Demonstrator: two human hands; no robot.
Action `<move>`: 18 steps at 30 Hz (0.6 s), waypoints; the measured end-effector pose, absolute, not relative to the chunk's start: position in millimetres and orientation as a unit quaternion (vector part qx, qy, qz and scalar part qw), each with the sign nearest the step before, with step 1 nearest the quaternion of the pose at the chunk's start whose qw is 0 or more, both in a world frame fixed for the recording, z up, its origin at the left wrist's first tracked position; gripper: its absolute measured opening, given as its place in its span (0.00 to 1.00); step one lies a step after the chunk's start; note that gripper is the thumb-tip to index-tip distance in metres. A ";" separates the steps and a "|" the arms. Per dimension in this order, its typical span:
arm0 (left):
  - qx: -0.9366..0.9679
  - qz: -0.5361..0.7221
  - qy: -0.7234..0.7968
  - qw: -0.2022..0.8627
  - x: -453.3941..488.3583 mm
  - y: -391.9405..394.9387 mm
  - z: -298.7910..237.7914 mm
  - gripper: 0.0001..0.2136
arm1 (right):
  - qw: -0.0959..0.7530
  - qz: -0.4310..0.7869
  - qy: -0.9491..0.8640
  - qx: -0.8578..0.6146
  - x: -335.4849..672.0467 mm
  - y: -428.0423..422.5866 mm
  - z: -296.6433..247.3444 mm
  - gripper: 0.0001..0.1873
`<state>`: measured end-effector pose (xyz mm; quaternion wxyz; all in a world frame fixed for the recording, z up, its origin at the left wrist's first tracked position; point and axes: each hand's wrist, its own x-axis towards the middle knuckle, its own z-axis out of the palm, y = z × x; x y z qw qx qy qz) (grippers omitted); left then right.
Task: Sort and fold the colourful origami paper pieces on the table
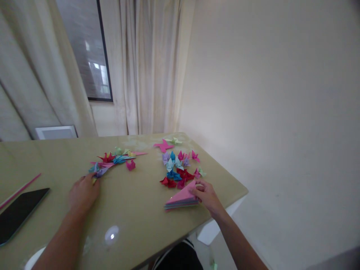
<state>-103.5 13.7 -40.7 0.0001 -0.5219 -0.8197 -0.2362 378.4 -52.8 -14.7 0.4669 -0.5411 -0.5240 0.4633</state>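
Note:
My left hand (84, 192) rests on the table at the near end of a row of colourful origami pieces (119, 159). Its fingers are drawn together on a purple origami piece (101, 172); a bit of yellow paper shows under the fingertips. On the right, my right hand (207, 195) pinches the edge of a stack of folded paper triangles (182, 198), pink on top with blue, purple and other layers beneath. Just behind the stack lies a cluster of small origami cranes (176, 173) in red, blue, purple and pink.
A dark phone (21, 212) and a thin pink-and-white stick (21, 190) lie at the left of the table (135, 221). One pink origami piece (131, 165) sits alone mid-table. Farther back are a flat pink paper shape (163, 146) and a pale green one (174, 141). A wall (270, 112) stands right.

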 end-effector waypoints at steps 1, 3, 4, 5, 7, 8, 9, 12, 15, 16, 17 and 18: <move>-0.530 -0.236 -0.815 -0.001 -102.6 13.0 -40.8 0.16 | 0.461 0.458 -0.527 -0.549 377.2 -53.2 -18.5 0.29; -0.537 -0.231 -0.811 -0.002 -99.0 9.3 -36.6 0.17 | 0.442 0.414 -0.554 -0.572 374.9 -52.8 -23.3 0.25; -0.535 -0.241 -0.810 -0.004 -96.7 6.8 -32.9 0.18 | 0.427 0.375 -0.576 -0.587 373.8 -52.7 -24.2 0.23; -0.529 -0.255 -0.809 -0.007 -94.2 4.5 -28.7 0.19 | 0.409 0.329 -0.598 -0.605 372.8 -52.9 -24.3 0.20; -0.517 -0.294 -0.804 -0.010 -88.2 1.8 -20.3 0.22 | 0.363 0.235 -0.629 -0.646 371.1 -54.9 -23.2 0.18; -0.514 -0.328 -0.793 -0.017 -84.3 1.7 -16.6 0.23 | 0.338 0.194 -0.635 -0.667 370.3 -56.6 -22.5 0.19; -0.513 -0.363 -0.778 -0.027 -79.3 2.1 -13.3 0.24 | 0.314 0.162 -0.636 -0.686 369.6 -58.6 -22.0 0.20; -0.527 -0.451 -0.716 -0.080 -53.9 1.0 -4.4 0.27 | 0.271 0.106 -0.623 -0.727 367.0 -65.6 -23.4 0.19; -0.546 -0.541 -0.585 -0.259 -11.5 -15.4 6.8 0.32 | 0.321 0.095 -0.630 -0.701 358.0 -74.5 -25.1 0.12; -0.552 -0.549 -0.534 -0.329 4.9 -24.8 11.0 0.33 | 0.360 0.104 -0.640 -0.671 352.2 -78.3 -23.9 0.12; -0.546 -0.551 -0.500 -0.385 21.3 -35.1 15.1 0.32 | 0.402 0.120 -0.651 -0.632 344.9 -82.4 -21.3 0.13; -0.531 -0.548 -0.471 -0.442 36.9 -45.6 18.8 0.31 | 0.441 0.143 -0.663 -0.588 336.3 -86.7 -17.1 0.14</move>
